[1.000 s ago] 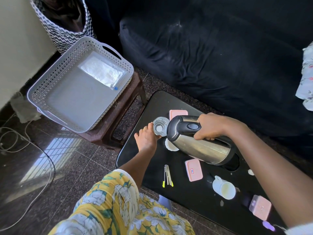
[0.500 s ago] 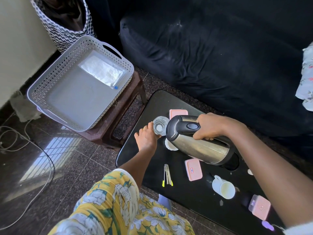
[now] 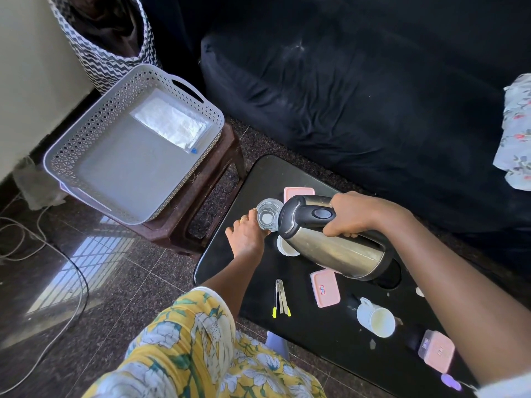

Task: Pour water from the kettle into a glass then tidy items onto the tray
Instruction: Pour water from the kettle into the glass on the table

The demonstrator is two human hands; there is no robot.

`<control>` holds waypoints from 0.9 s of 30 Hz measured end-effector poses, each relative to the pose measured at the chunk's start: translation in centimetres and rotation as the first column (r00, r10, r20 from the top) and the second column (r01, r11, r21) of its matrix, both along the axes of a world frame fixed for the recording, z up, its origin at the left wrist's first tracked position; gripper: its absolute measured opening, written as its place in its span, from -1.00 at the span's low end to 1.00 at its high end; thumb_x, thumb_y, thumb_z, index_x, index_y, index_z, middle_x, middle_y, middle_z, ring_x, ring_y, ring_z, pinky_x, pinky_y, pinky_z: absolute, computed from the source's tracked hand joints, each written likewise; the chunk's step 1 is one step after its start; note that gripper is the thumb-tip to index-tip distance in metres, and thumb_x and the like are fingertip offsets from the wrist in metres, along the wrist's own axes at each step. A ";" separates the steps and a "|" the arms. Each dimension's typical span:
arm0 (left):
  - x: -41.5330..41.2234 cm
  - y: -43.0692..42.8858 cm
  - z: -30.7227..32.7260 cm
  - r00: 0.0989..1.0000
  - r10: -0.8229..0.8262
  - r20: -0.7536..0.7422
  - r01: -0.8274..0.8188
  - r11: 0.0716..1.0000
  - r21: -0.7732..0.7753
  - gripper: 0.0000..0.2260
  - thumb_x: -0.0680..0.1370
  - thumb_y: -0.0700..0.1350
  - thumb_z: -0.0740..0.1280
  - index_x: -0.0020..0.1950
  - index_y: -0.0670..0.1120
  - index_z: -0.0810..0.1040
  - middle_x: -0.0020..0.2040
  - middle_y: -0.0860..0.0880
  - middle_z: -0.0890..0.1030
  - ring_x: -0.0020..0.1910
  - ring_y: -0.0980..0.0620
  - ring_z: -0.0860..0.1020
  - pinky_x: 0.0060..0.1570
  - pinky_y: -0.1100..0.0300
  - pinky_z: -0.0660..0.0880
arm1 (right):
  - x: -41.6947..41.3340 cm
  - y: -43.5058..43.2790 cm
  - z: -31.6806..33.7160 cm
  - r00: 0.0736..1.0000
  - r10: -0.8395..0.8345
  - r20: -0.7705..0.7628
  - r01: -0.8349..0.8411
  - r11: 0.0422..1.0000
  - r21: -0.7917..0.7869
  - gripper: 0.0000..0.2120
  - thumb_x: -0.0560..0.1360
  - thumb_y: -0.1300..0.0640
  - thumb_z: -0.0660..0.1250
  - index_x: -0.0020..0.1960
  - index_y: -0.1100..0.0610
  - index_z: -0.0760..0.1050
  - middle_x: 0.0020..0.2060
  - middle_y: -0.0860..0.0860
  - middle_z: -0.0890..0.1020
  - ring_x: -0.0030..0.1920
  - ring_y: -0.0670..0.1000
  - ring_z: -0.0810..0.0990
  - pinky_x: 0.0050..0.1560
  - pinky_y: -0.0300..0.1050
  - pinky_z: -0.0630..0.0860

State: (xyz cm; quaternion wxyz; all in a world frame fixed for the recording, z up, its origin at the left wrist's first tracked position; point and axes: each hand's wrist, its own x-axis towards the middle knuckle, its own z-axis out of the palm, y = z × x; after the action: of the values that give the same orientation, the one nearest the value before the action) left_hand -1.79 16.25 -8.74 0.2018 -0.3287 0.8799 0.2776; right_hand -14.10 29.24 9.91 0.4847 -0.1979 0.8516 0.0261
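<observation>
Kettle (image 3: 333, 248) x1 tipped, glass (image 3: 267, 215) x1, pink boxes x3, cup (image 3: 375, 318) x1

Steel kettle (image 3: 333, 248) tipped spout-first over clear glass (image 3: 268, 215) on the black table; grey perforated tray (image 3: 94, 133) apart on stool

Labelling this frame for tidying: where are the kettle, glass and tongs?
kettle (image 3: 336, 251), head view, steel body.
glass (image 3: 267, 215), head view, inside bottom.
tongs (image 3: 280, 297), head view, metal arms.
</observation>
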 end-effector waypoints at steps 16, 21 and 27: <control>1.2 0.0 0.8 1.000 -0.024 -0.006 0.024 0.999 -0.034 -0.61 0.55 0.03 0.30 0.33 -0.03 0.35 0.29 -0.03 0.51 0.31 -0.07 0.42 0.25 -0.02 0.30 | 1.1 3.0 -0.2 0.991 -0.113 -0.077 0.105 0.989 -0.108 -0.85 0.25 0.08 0.34 -0.34 0.11 0.40 -0.49 0.02 0.54 -0.50 0.01 0.46 -0.41 -0.13 0.38; 1.3 0.3 1.5 0.999 -0.043 -0.026 0.042 0.998 -0.047 -0.64 0.58 0.05 0.24 0.34 -0.03 0.34 0.28 -0.05 0.52 0.30 -0.10 0.43 0.26 -0.04 0.30 | 2.4 4.8 0.1 0.959 -0.251 -0.135 0.229 0.960 -0.159 -0.83 0.24 0.09 0.36 -0.31 0.15 0.41 -0.35 0.05 0.54 -0.40 0.04 0.48 -0.37 -0.12 0.36; 0.8 0.8 2.1 0.998 -0.030 -0.051 0.027 0.998 -0.059 -0.73 0.62 -0.06 0.12 0.31 -0.04 0.37 0.27 -0.05 0.53 0.28 -0.10 0.44 0.21 -0.02 0.31 | 3.9 6.7 0.5 0.885 -0.430 -0.177 0.370 0.882 -0.291 -0.89 0.26 0.19 0.36 -0.29 0.22 0.45 -0.45 0.01 0.50 -0.43 0.00 0.44 -0.42 -0.16 0.32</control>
State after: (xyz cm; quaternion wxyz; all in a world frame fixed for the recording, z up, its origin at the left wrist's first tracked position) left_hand -0.96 17.04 -6.63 0.1731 -0.3143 0.8972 0.2576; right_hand -10.25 35.99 10.39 0.3459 -0.0712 0.9220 -0.1588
